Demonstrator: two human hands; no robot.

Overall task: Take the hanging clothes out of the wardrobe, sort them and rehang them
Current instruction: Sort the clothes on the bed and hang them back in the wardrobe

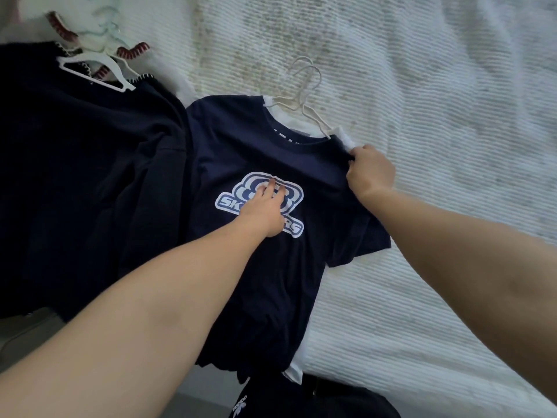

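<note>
A navy T-shirt (265, 282) with a blue-and-white chest logo lies spread on the white bed cover, with a white garment (294, 372) showing under it. Pale wire hangers (304, 86) stick out of its collar. My left hand (265, 206) rests flat on the logo with straight fingers. My right hand (369, 171) grips the shirt's shoulder seam near the collar, fingers curled round the cloth.
A heap of dark navy clothes (84, 182) lies at the left, with white and red-padded hangers (99, 58) on top. The ribbed white bed cover (437, 116) stretches to the right and back. A black garment with a white trefoil logo (241, 407) sits at the bottom edge.
</note>
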